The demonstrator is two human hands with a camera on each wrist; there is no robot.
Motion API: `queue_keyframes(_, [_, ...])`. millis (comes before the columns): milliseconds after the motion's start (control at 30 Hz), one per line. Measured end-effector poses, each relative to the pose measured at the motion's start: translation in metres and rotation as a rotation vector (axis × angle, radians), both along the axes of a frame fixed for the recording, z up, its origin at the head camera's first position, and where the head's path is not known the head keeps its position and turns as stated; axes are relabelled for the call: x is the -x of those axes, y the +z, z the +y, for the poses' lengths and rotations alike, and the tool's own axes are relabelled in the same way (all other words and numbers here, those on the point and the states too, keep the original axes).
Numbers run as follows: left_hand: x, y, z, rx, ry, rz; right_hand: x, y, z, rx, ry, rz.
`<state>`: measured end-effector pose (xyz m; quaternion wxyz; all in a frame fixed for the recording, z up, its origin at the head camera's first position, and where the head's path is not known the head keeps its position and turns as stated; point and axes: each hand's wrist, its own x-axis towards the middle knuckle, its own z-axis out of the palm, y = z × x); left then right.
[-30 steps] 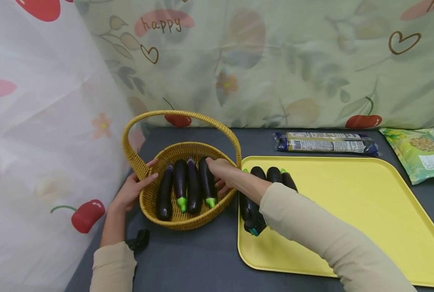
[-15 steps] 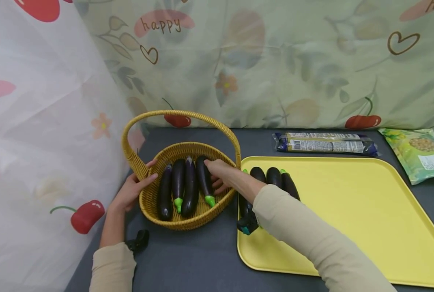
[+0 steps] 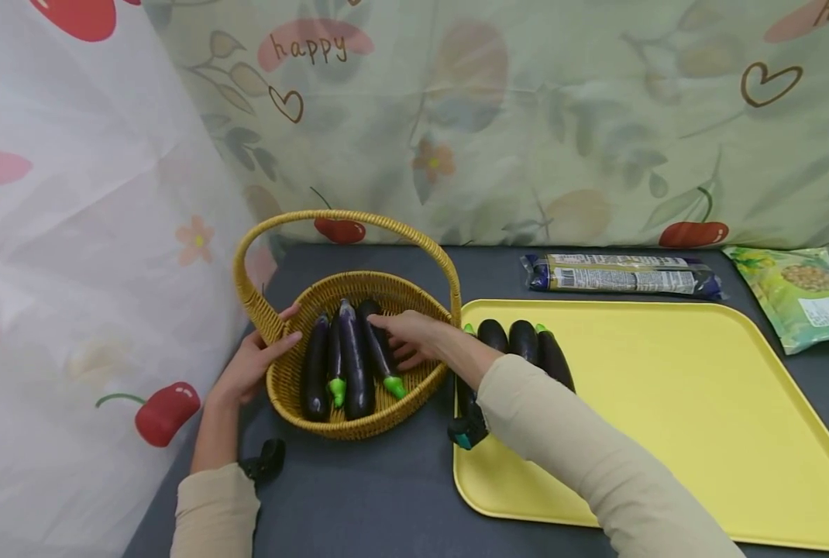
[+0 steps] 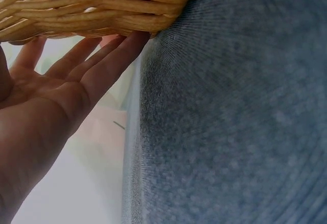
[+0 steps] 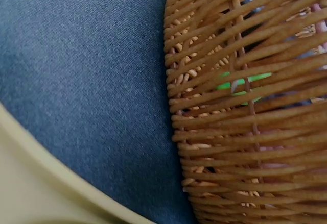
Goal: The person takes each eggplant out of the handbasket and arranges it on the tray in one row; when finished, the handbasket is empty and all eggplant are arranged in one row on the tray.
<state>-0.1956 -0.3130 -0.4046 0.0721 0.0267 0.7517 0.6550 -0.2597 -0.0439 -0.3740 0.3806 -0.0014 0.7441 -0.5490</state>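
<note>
A yellow wicker basket with a tall arched handle stands on the dark cloth at the left. Several dark eggplants lie side by side inside it. My left hand holds the basket's left side near the handle's foot, thumb over the rim; in the left wrist view its fingers lie against the outer weave. Reaching over the right rim, my right hand presses on the rightmost eggplant, thumb on its upper part and fingers along its right side. The right wrist view shows only the basket's outer wall.
A yellow tray stands right of the basket, with several more eggplants at its left end, partly hidden by my right sleeve. Behind it lies a long plastic-wrapped package, and a green bag sits at the back right.
My right hand has moved left, and the rightmost eggplant has shifted left with it. The eggplants beside it now lie closer together. The left hand and basket have stayed in place.
</note>
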Motion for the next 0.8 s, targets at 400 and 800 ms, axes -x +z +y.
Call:
queue_keyframes(400, [-0.0005, 0.0006, 0.0005, 0.005, 0.008, -0.012, 0.0023, -0.0050, -0.0040, 0.062, 0.000, -0.007])
queue_keyframes(800, [0.0001, -0.0004, -0.0004, 0.003, -0.001, 0.002, 0.0001, 0.0045, 0.0019, 0.094, -0.042, 0.059])
